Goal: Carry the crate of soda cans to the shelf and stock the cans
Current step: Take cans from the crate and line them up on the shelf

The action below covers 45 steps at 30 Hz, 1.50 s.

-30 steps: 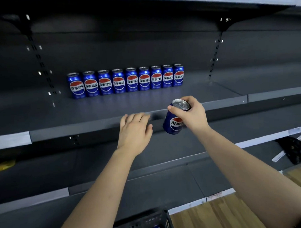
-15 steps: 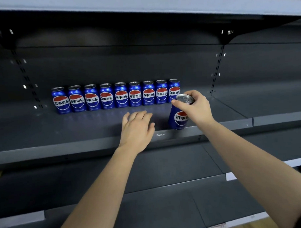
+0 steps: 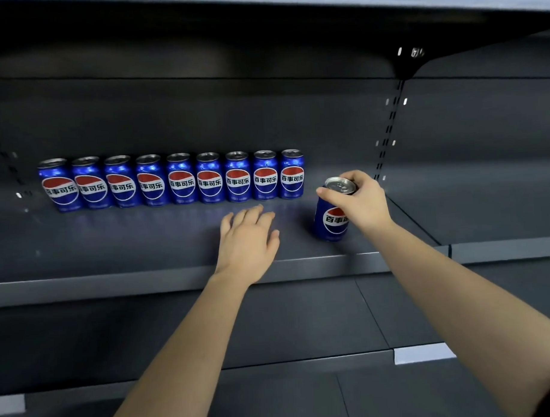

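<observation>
**Head view:** a person's right hand is holding a blue soda can at the dark shelf, to the right of a row of nine cans.

The right hand is gripping the soda can by its top, thumb and fingers curled round the rim. The can is leaning slightly, and whether its base is touching the shelf cannot be told. The left hand is lying palm down in front of the row, fingers straight and close together, holding nothing. The row of nine cans is standing upright, side by side, labels facing forward.
</observation>
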Tool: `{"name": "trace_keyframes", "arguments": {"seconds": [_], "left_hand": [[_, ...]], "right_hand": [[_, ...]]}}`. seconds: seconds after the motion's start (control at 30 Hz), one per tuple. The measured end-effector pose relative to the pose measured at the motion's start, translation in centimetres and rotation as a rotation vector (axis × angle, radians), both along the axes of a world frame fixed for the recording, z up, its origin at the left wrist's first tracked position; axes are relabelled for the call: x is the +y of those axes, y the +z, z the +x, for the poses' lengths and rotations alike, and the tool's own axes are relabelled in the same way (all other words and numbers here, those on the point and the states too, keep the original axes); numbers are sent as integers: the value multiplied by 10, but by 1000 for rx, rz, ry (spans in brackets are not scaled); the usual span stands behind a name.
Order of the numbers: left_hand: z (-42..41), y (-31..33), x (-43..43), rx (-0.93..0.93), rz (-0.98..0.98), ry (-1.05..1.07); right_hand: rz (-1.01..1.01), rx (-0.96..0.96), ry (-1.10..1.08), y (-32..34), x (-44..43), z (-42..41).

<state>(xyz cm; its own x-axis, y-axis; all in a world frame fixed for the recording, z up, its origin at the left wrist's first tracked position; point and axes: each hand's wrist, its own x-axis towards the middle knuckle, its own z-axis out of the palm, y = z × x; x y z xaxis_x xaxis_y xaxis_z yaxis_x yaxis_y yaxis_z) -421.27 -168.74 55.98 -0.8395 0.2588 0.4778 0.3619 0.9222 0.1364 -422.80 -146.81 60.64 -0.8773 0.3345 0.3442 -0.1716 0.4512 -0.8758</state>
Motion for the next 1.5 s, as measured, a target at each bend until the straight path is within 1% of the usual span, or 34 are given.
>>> {"name": "trace_keyframes", "arguments": {"seconds": [0.17,0.3,0.4,0.47,0.6,0.83,1.03,1.2,1.27,1.43,1.5], "left_hand": [[-14,0,25,-1,-10,2],[-26,0,41,8,-21,3],[-34,0,48,14,-20,6],[-39,-1,49,9,-18,15],[-43,-6,50,-43,-25,41],[-45,-10,49,-59,16,67],[-42,-12,47,-108,22,108],[-39,-12,46,-103,49,123],[-38,-11,47,-105,57,129],[-40,-12,47,-142,54,154],[-40,-12,48,-156,60,159]], "right_hand": [[-85,-15,50,-6,17,-14],[-144,-81,218,-21,29,-16],[-58,-165,303,-40,42,-16],[-20,-209,290,-47,46,-19],[59,-228,233,-44,45,-30],[28,-222,132,-44,43,-52],[122,-231,73,-44,44,-75],[165,-246,68,-43,45,-92],[143,-258,79,-41,45,-98],[-75,-281,110,-46,42,-109],[-100,-277,107,-45,38,-111]]}}
